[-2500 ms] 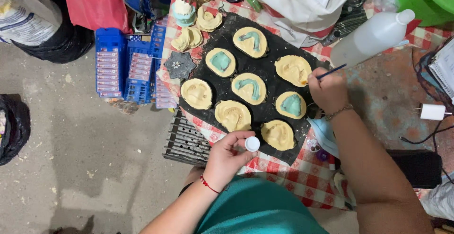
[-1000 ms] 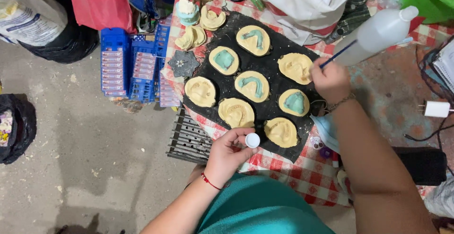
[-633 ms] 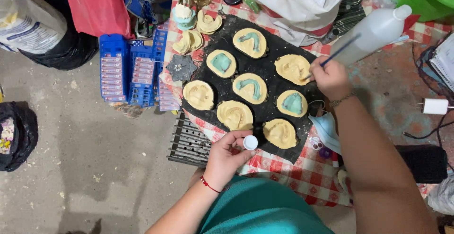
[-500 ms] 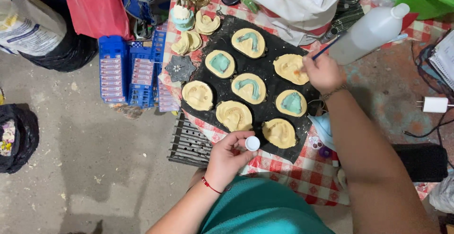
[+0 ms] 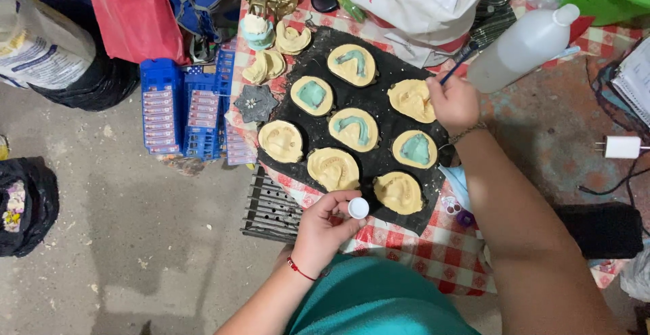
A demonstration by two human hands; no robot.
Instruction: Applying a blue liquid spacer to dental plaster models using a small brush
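Several yellow dental plaster casts lie on a black mat [image 5: 379, 84]; some carry a teal coating, such as one cast [image 5: 355, 128] in the middle. My right hand [image 5: 452, 101] holds a thin dark brush [image 5: 462, 57] and rests over a plain yellow cast [image 5: 412, 99] at the mat's right side. My left hand [image 5: 326, 225] pinches a small white cap [image 5: 358, 208] at the mat's near edge, beside another plain cast [image 5: 399, 193].
A white squeeze bottle [image 5: 521, 47] lies right of the mat on a red checked cloth [image 5: 420, 247]. Blue trays [image 5: 186, 115] stand left. More casts [image 5: 274, 44], a white bag [image 5: 413, 3], a metal grate [image 5: 271, 206] and a charger plug [image 5: 619, 147] surround the work.
My right hand with the brush has moved up and left, from the mat's right edge onto the plain cast. My left hand keeps the white cap in the same place.
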